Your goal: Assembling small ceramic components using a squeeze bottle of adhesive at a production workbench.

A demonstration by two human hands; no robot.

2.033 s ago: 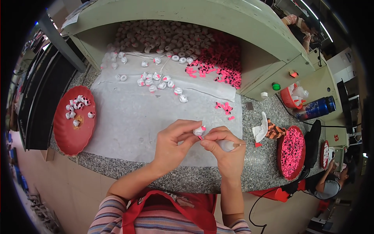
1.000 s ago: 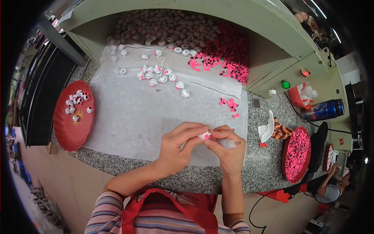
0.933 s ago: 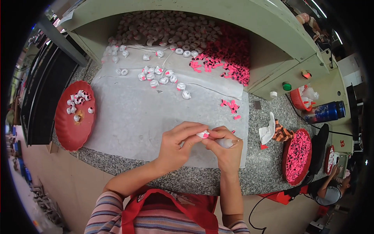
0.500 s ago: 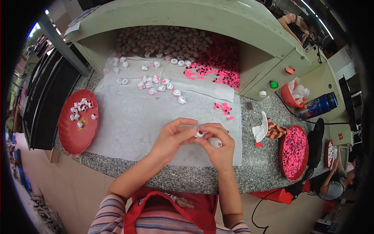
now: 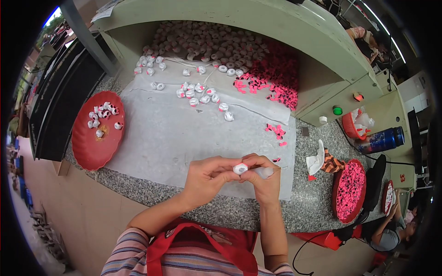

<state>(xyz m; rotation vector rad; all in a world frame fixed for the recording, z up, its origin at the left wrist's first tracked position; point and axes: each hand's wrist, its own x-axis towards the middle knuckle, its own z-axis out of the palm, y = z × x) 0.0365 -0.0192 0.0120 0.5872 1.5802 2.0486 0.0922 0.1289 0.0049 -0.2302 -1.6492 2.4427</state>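
My left hand [image 5: 209, 177] and my right hand [image 5: 263, 181] meet above the near edge of a white sheet [image 5: 184, 133]. Together their fingertips pinch a small white ring-shaped part [image 5: 240, 169]. A pale cylindrical piece [image 5: 265, 172] lies in my right hand's fingers beside it. Loose white rings with pink inserts [image 5: 202, 94] are scattered on the far part of the sheet, and a few small pink pieces [image 5: 276, 131] lie to the right of them.
A red tray [image 5: 94, 138] with several white rings sits at the left. Heaps of white rings [image 5: 202, 41] and pink pieces [image 5: 281, 78] fill the bin behind. A red bowl of pink pieces [image 5: 348, 191], a blue bottle [image 5: 382, 140] and a cloth [image 5: 322, 161] are at right. Another person [image 5: 391, 230] sits at lower right.
My hands stay together at the sheet's near edge, turning the small white ring between the fingertips. The pink insert seen on it earlier no longer shows.
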